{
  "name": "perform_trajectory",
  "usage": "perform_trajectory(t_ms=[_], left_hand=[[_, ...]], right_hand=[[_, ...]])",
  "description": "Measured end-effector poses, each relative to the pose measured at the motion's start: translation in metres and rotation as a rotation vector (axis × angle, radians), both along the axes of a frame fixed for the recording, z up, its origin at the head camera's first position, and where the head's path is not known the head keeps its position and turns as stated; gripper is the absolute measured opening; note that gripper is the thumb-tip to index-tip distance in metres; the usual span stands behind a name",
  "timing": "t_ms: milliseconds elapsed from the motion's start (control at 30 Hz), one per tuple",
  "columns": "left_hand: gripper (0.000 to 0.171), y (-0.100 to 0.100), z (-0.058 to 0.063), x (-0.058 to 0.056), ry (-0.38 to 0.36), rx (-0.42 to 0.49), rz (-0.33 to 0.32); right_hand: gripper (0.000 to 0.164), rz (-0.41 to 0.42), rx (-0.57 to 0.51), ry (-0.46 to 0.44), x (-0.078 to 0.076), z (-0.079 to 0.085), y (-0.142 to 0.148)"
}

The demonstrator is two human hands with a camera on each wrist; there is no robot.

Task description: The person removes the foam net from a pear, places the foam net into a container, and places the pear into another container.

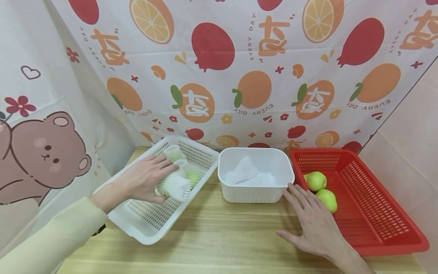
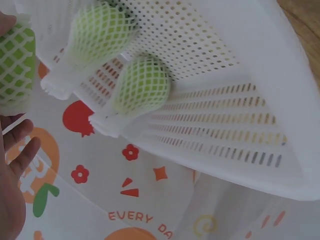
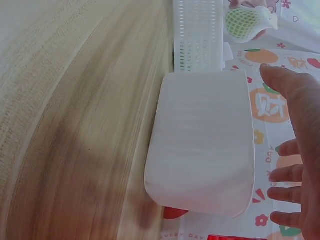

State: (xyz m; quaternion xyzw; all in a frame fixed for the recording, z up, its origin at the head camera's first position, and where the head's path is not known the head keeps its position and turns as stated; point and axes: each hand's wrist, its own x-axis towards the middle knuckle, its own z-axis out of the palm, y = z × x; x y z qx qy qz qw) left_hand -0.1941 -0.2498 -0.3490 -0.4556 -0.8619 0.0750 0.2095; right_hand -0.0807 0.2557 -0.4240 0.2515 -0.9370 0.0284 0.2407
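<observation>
left hand (image 1: 147, 179) grasping netted fruit (image 1: 176, 186) | right hand (image 1: 313, 222) released, white tub (image 1: 251, 193) 4 o'clock | lift gently past 2 o'clock neighbour (image 1: 194, 176)

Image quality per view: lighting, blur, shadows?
Head: bright, print on the curtain legible, soft shadow beside the white basket on the table. Left wrist: dimmer, soft, left hand cropped at the frame edge. Right wrist: hazy, white tub low in surface detail.
</observation>
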Motion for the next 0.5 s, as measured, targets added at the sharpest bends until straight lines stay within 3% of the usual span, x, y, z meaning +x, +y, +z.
perform_trajectory(t_ms=[500], left_hand=[[0.094,0.032,0.003,0.011,-0.029,0.089,-0.013]], right_hand=[[0.108,0.079,-0.077,0.035,-0.004,0.004,-0.009]])
